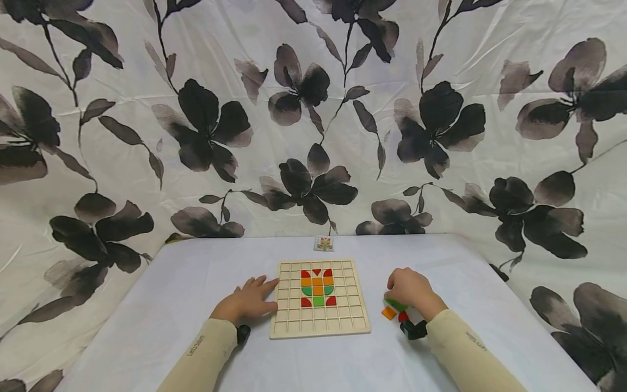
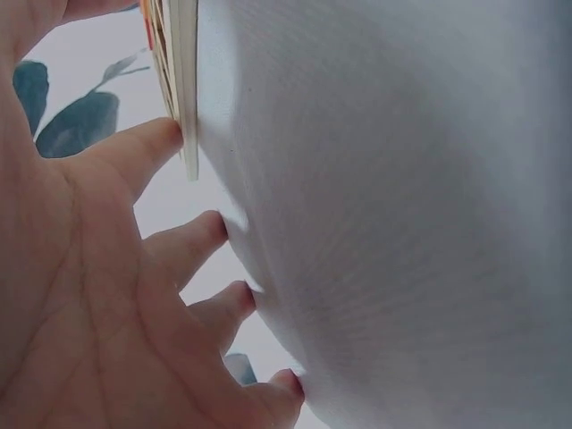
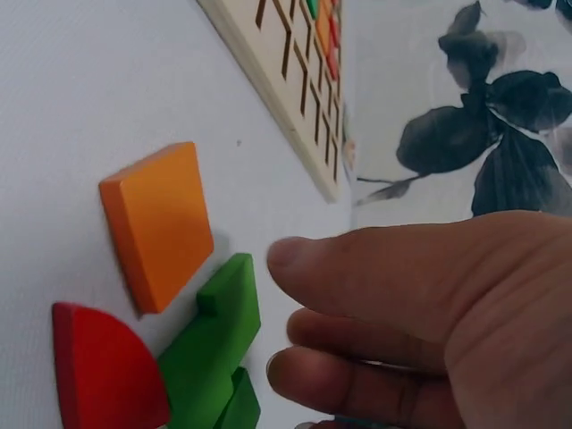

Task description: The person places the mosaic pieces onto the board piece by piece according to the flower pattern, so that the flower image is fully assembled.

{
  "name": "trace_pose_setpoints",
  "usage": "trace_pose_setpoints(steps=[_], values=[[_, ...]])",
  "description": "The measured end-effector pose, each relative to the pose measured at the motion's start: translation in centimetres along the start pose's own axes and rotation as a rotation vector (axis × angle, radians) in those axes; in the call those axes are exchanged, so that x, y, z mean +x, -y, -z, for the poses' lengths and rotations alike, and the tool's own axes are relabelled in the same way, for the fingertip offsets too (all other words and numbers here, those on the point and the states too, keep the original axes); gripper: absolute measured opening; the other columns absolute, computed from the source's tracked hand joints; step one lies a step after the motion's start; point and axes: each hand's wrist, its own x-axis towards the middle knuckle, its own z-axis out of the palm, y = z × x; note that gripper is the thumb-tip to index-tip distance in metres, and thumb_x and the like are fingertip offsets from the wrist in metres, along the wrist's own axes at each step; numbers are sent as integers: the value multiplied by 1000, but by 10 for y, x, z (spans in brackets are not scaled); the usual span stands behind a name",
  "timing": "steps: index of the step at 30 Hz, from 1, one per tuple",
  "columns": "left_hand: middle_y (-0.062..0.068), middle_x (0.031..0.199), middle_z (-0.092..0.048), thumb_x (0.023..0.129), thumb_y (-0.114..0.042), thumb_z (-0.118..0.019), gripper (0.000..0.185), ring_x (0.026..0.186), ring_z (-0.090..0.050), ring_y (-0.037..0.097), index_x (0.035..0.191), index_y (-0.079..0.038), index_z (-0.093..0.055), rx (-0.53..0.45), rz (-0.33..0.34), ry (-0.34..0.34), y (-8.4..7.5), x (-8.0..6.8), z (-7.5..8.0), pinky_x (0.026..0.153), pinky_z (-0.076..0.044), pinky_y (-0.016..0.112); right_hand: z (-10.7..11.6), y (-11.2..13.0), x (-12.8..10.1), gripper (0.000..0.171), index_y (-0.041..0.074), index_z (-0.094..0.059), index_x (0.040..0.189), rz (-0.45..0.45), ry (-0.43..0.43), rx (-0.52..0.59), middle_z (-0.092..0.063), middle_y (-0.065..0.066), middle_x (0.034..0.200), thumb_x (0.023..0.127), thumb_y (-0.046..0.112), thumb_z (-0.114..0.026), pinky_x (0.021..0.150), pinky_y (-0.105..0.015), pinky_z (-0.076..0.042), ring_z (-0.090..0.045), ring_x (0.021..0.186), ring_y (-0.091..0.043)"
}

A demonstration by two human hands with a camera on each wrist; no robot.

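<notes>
Partly filled grid board with loose pieces to its right

Well to the left of the grid board, a beige sleeve bearing lettering leads to the left hand, with a dark device at the wrist. The hand lies beside the board, fingers spread wide and gripping nothing; in the left wrist view, the index fingertip meets the board's left edge, while the other three fingers reach toward the white cloth outside it.

The board, pale and divided into square cells, carries a compact pattern in its upper middle. From the far row to the near: a red triangle between two red quarter-circles; three orange squares; a fourth orange square between two green quarter-circles; a green square between two more red quarter-circles. Beyond the board's far edge is a small patterned card.

Right of the board, and apart from it, are a loose orange square, green pieces and a loose red quarter-circle. The right hand is above the green pieces, fingers bent; a narrow gap separates thumb and fingertips, with nothing visible in it. Farthest from the board is the second sleeve.
</notes>
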Motion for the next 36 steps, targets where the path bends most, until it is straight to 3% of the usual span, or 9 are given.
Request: trace_pose_setpoints(steps=[10, 17, 25, 36], values=[[19, 156, -31, 84, -42, -60, 72, 144, -21, 49, 149, -20, -39, -10, -4, -1, 1, 1, 0, 110, -17, 73, -6, -3, -6, 18, 11, -71, 81, -2, 15, -2, -63, 2, 70, 77, 27, -79, 60, -30, -43, -54, 64, -17], [18, 156, -31, 83, -42, -59, 72, 144, -22, 49, 149, -20, -38, -4, -2, -6, 1, 0, -1, 110, -17, 72, -9, 0, -3, 22, 11, -74, 93, 51, -26, -19, -68, 2, 83, 76, 24, -79, 70, -38, -48, -55, 72, -17], [18, 156, -32, 83, -42, -59, 73, 143, -22, 49, 149, -20, -39, 10, 8, -7, 0, 1, -1, 110, -17, 72, -11, 11, 0, 25, 14, -75, 102, 99, -71, -14, -69, 1, 88, 78, 22, -75, 73, -37, -47, -55, 73, -14], [19, 156, -32, 83, -42, -58, 72, 143, -22, 49, 149, -19, -39, 8, -8, -3, 0, 1, 1, 109, -18, 73, -20, 35, 2, 19, 17, -77, 98, 216, -134, 67, -74, 5, 95, 81, 26, -76, 90, -42, -46, -63, 93, -18]])
